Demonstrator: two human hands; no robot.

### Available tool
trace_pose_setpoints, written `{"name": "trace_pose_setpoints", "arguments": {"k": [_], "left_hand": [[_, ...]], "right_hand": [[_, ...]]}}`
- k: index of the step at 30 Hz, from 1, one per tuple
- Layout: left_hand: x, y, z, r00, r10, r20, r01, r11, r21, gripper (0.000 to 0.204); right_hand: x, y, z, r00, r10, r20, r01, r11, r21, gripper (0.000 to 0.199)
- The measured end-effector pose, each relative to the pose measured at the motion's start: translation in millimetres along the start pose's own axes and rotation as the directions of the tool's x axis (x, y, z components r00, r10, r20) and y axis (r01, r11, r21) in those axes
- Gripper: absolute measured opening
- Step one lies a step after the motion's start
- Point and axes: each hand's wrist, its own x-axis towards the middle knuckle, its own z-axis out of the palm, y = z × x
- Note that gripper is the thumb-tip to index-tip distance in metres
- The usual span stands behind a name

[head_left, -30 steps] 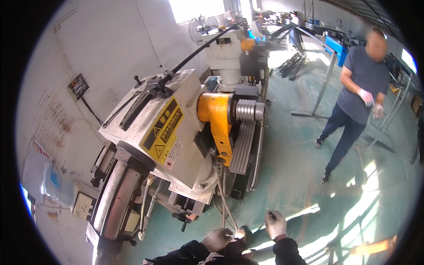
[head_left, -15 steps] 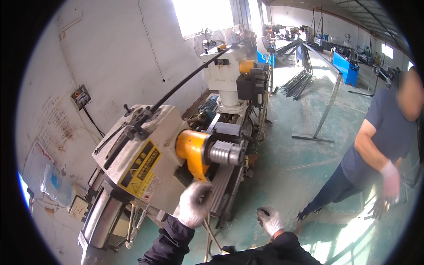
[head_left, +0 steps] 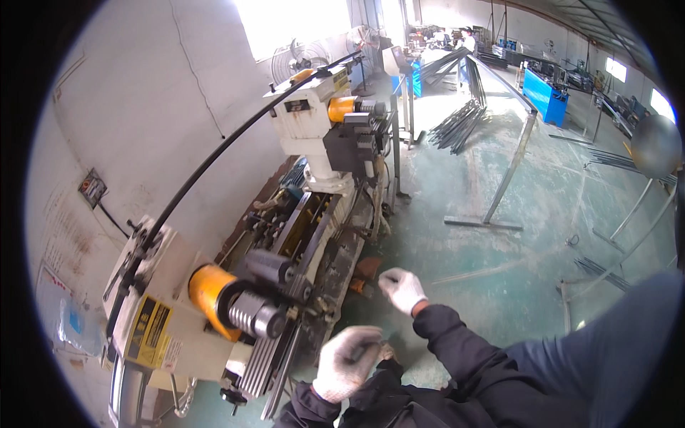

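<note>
My left hand, in a white knit work glove, hovers at the lower middle beside the machine's ribbed metal bed. Its fingers and thumb form a loose C with a gap between them and nothing visible inside. Farther forward and right, my right hand, gloved alike, is loosely curled above the floor; nothing shows in it. Nearest to both is the pale bending-type machine with an orange collar and a ribbed steel roller. Along its top runs a long dark bar, which neither hand touches.
A second machine head stands farther along. Bundled dark bars lean on a metal stand across the green floor. A co-worker's dark clothing fills the lower right, close to my right arm. A wall switch box is at left.
My view has shifted, so the machine sits lower and farther left. My right hand has reached forward. The left has come away from the orange collar. The co-worker has come much closer.
</note>
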Motion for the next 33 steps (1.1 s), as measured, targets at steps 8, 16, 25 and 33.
{"name": "trace_pose_setpoints", "arguments": {"k": [8, 16, 25, 33], "left_hand": [[157, -130, 58, 0.969, -0.248, 0.009, 0.247, 0.958, -0.145, 0.022], [277, -168, 66, 0.858, -0.5, -0.115, 0.475, 0.859, -0.193, 0.022], [401, -177, 133, 0.608, -0.593, -0.527, 0.267, 0.779, -0.568, 0.036], [461, -137, 176, 0.519, -0.642, -0.564, 0.169, 0.724, -0.669, 0.048]], "right_hand": [[262, -11, -121, 0.97, -0.162, -0.18, 0.123, 0.97, -0.212, 0.031], [495, -5, -214, 0.963, -0.216, -0.162, 0.158, 0.937, -0.311, 0.047], [787, -26, -224, 0.96, -0.269, 0.072, 0.275, 0.874, -0.402, 0.088], [916, -11, -154, 0.782, -0.444, 0.438, 0.62, 0.625, -0.474, 0.057]]}}
